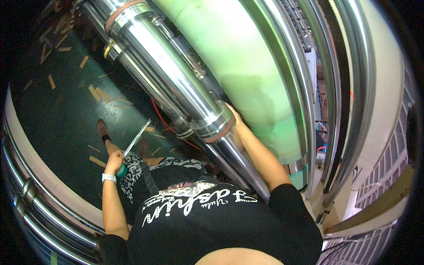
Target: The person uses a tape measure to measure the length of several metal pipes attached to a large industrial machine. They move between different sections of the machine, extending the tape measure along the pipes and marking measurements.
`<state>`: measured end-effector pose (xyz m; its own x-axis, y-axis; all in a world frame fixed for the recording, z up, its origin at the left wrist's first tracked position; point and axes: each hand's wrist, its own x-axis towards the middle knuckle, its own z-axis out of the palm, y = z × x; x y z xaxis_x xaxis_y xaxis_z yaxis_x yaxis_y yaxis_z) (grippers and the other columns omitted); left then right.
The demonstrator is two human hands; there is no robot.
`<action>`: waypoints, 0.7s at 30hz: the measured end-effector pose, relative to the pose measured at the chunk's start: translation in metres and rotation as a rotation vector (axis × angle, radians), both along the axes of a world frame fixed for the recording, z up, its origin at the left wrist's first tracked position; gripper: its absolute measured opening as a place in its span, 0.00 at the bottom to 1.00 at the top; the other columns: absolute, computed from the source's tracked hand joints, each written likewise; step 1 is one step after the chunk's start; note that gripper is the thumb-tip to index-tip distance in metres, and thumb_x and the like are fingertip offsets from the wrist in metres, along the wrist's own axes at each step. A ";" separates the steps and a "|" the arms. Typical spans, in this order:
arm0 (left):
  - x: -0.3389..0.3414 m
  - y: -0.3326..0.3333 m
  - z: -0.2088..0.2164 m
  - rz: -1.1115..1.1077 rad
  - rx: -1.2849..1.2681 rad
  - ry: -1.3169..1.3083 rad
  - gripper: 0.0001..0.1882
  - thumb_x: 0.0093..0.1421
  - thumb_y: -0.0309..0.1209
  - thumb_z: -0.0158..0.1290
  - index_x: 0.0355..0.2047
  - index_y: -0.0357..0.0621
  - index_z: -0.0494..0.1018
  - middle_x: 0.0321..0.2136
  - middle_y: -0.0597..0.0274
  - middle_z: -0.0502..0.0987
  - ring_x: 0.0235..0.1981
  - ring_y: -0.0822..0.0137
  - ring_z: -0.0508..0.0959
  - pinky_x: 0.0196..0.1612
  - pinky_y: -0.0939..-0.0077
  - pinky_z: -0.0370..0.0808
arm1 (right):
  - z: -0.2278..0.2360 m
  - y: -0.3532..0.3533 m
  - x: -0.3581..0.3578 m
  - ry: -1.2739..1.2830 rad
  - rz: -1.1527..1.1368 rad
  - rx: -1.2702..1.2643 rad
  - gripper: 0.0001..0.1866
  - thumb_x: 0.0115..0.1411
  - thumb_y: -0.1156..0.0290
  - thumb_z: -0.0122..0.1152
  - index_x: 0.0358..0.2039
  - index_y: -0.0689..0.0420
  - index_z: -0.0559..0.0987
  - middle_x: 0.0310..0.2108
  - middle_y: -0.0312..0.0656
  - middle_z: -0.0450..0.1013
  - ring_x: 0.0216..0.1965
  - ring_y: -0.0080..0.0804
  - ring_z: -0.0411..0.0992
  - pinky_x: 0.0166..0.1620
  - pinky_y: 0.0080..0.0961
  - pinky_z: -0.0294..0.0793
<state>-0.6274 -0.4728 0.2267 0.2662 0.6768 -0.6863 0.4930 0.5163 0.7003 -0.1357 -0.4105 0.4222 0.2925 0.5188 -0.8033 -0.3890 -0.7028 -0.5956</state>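
Observation:
My left hand (114, 162) is closed on a tape measure. Part of its green case (121, 171) shows below the fingers, and the white blade (137, 138) sticks out up and to the right into the air. My right hand (234, 115) reaches past the end of a shiny metal roller (176, 77), between it and a wide pale green sheet (247, 57). The roller hides most of that hand's fingers, so I cannot make out whether they grip anything. A reddish-brown ring (221, 131) circles the roller's near end.
Strips of cardboard-coloured material (100, 94) lie scattered on the dark green floor. A red cable (161, 118) runs beside the rollers. Curved metal bars (360, 88) stand at the right, and metal pipes (48, 221) run along the lower left.

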 end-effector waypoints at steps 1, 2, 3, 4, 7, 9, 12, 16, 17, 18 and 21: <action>0.000 0.000 0.003 0.044 -0.037 -0.025 0.05 0.50 0.25 0.47 0.23 0.34 0.69 0.16 0.56 0.71 0.19 0.66 0.73 0.24 0.69 0.67 | -0.008 0.001 0.011 0.025 0.014 0.021 0.21 0.55 0.53 0.52 0.41 0.55 0.72 0.42 0.38 0.69 0.45 0.31 0.63 0.50 0.28 0.58; -0.001 0.002 -0.001 -0.002 0.022 -0.019 0.09 0.54 0.28 0.47 0.19 0.37 0.65 0.15 0.59 0.70 0.20 0.67 0.71 0.25 0.72 0.66 | -0.017 0.012 0.020 0.070 0.040 0.051 0.22 0.54 0.52 0.53 0.43 0.56 0.72 0.43 0.38 0.69 0.45 0.31 0.63 0.50 0.29 0.58; -0.001 0.011 0.010 0.018 0.041 -0.035 0.10 0.55 0.29 0.46 0.19 0.37 0.65 0.15 0.60 0.69 0.20 0.68 0.70 0.25 0.72 0.66 | -0.027 0.015 0.029 0.122 0.054 0.070 0.24 0.53 0.52 0.54 0.44 0.56 0.71 0.43 0.38 0.68 0.46 0.31 0.63 0.51 0.29 0.59; 0.001 0.017 0.030 0.030 0.043 -0.042 0.12 0.57 0.31 0.45 0.19 0.38 0.65 0.14 0.61 0.68 0.19 0.69 0.69 0.24 0.73 0.65 | -0.037 0.008 0.034 0.183 0.059 0.071 0.25 0.52 0.51 0.55 0.45 0.56 0.71 0.44 0.38 0.68 0.47 0.32 0.63 0.51 0.29 0.59; 0.000 0.018 0.051 0.203 -0.044 -0.122 0.23 0.60 0.47 0.39 0.20 0.39 0.66 0.13 0.64 0.67 0.18 0.70 0.68 0.27 0.77 0.64 | -0.028 0.003 0.020 0.136 0.130 0.040 0.28 0.51 0.51 0.57 0.48 0.56 0.70 0.47 0.38 0.68 0.48 0.31 0.64 0.50 0.29 0.61; -0.002 0.012 0.061 0.263 -0.108 -0.178 0.29 0.60 0.54 0.36 0.22 0.38 0.67 0.12 0.64 0.67 0.19 0.70 0.69 0.28 0.78 0.65 | -0.006 -0.005 0.000 -0.119 0.254 0.233 0.21 0.53 0.56 0.55 0.44 0.56 0.72 0.41 0.39 0.70 0.43 0.31 0.67 0.48 0.28 0.63; 0.003 0.012 0.091 0.301 -0.203 -0.231 0.35 0.57 0.60 0.34 0.28 0.34 0.68 0.14 0.63 0.68 0.21 0.71 0.71 0.31 0.79 0.65 | 0.011 -0.011 -0.014 -0.152 0.342 0.288 0.18 0.54 0.58 0.52 0.40 0.56 0.73 0.38 0.37 0.71 0.39 0.30 0.67 0.46 0.27 0.64; 0.027 0.017 0.128 0.060 -0.092 -0.231 0.32 0.58 0.57 0.37 0.33 0.34 0.68 0.21 0.62 0.70 0.22 0.72 0.71 0.31 0.78 0.66 | 0.012 -0.006 -0.013 -0.255 0.325 0.282 0.18 0.54 0.57 0.51 0.38 0.57 0.74 0.36 0.37 0.71 0.38 0.30 0.67 0.45 0.27 0.64; 0.037 0.020 0.141 0.017 -0.104 -0.274 0.30 0.57 0.56 0.39 0.33 0.35 0.68 0.21 0.61 0.70 0.22 0.72 0.71 0.31 0.77 0.66 | 0.014 -0.007 -0.014 -0.302 0.391 0.322 0.19 0.53 0.56 0.51 0.39 0.57 0.73 0.37 0.38 0.71 0.39 0.30 0.67 0.46 0.27 0.63; 0.050 0.023 0.152 -0.029 -0.116 -0.317 0.29 0.57 0.55 0.40 0.33 0.36 0.68 0.22 0.60 0.71 0.23 0.72 0.71 0.31 0.77 0.67 | 0.018 -0.010 -0.014 -0.312 0.352 0.282 0.19 0.54 0.56 0.51 0.39 0.58 0.73 0.38 0.39 0.70 0.40 0.31 0.66 0.46 0.27 0.63; 0.098 0.030 0.167 -0.214 -0.080 -0.438 0.26 0.57 0.51 0.45 0.36 0.35 0.68 0.22 0.60 0.73 0.25 0.71 0.71 0.32 0.79 0.68 | 0.028 -0.010 -0.021 -0.280 0.363 0.223 0.18 0.58 0.62 0.47 0.45 0.60 0.70 0.47 0.41 0.66 0.46 0.32 0.63 0.50 0.24 0.60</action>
